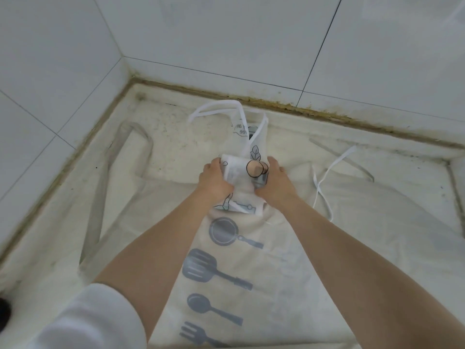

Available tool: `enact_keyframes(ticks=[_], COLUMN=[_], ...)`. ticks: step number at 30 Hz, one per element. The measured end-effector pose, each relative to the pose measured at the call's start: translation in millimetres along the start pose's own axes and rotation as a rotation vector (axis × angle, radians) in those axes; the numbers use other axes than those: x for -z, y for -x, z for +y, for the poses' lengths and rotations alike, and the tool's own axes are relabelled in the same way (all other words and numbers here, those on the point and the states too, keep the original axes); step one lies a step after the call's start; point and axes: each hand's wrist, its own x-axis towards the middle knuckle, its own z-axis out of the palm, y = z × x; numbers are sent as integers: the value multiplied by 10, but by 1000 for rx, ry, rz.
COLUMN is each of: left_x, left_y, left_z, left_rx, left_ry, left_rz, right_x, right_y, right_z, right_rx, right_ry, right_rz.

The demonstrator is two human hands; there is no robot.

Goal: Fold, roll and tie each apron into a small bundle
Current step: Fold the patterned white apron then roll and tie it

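Note:
A thin white apron [241, 144] printed with outline drawings lies folded into a narrow strip in the middle of the counter. Its near end is wound into a short roll [237, 172]. My left hand [214, 180] grips the roll's left end and my right hand [275, 181] grips its right end. The unrolled part runs away from me to a white neck loop [214, 109] near the wall. One white tie strap [324, 177] trails off to the right.
A cream apron [327, 248] with grey pan, spatula, spoon and fork prints is spread flat beneath, its straps [100, 197] lying at the left. The pale counter [176, 137] meets white tiled walls [226, 34] at the back and left, along a stained seam.

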Motion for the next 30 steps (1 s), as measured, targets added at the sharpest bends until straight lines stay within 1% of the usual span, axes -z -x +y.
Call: enact_keyframes(ticks=[3,6,8,10,11,13,16,19,21,23,26,30], left_x=[53,120,189,212,192,134,66,87,92,75,35,26], left_y=[-59,-163,-231,-325,-360,-319,-258,-242,-254,-257,-278,-293], left_z=[130,253,322,342,341,348,270,169,136,149,181,207], left_rx=[28,75,146,164,130,28,-40,-106,-112,-114,-76,-44], left_ry=[133,440,560,549,510,456,517,527,612,672,631,693], left_rz=[-51,-66,-79,-96,-97,-97,-157,-177,-188,-209,-217,-203], right_x=[27,75,116,132,124,85,4,-4,13,38,49,39], right_y=[-138,-293,-356,-414,-458,-506,-568,-582,-566,-534,-515,-516], right_z=[-89,-151,-183,-244,-276,-358,-425,-396,-330,-253,-150,-111], right_rx=[71,36,11,-44,-88,-175,-280,-327,-378,-383,-356,-308], right_ry=[33,116,76,-74,-157,-238,-427,-571,-663,-754,-804,-975], right_rz=[-83,-152,-204,-172,-132,-86,-34,50,96,108,56,68])
